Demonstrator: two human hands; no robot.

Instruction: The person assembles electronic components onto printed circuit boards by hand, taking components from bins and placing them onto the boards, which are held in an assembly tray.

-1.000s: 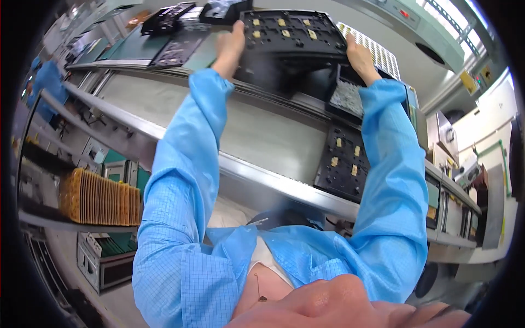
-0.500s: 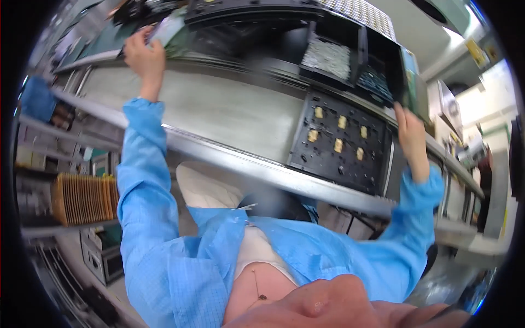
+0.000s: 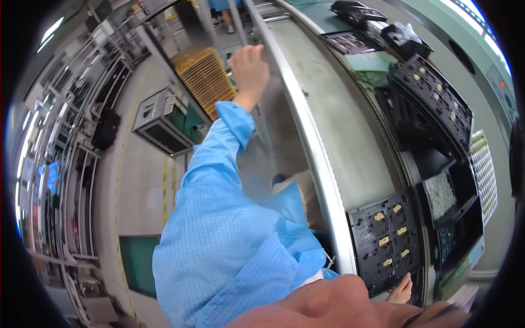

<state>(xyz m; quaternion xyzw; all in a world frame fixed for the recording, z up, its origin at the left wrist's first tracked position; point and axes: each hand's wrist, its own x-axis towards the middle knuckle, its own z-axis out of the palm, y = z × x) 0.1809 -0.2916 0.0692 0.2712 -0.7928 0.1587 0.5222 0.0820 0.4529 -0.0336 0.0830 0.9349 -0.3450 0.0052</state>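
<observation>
My left hand (image 3: 250, 75) is raised beyond the near metal rail, beside a stack of brown slatted boards (image 3: 203, 76). Its fingers are curled in, and whatever they may hold is hidden. Low on the right, part of my right hand (image 3: 402, 290) shows at the near edge of a black tray (image 3: 363, 240), fingers stretched out and nothing visible in them. Several small tan blocks (image 3: 402, 230) sit in rows on that tray, which lies on the pale conveyor line (image 3: 350, 147).
Right of the line stand a black bin of clear small parts (image 3: 439, 195), a dark bin (image 3: 447, 240), another black tray with tan pieces (image 3: 435, 93) and a light-green sheet (image 3: 373, 62). The long metal rail (image 3: 311, 131) borders the line. A metal-framed box (image 3: 164, 120) stands on the floor.
The view has swung to the left. My left hand has left the pale, clear item beside the line and is now over by the board stack. My right hand is now at the tray's edge.
</observation>
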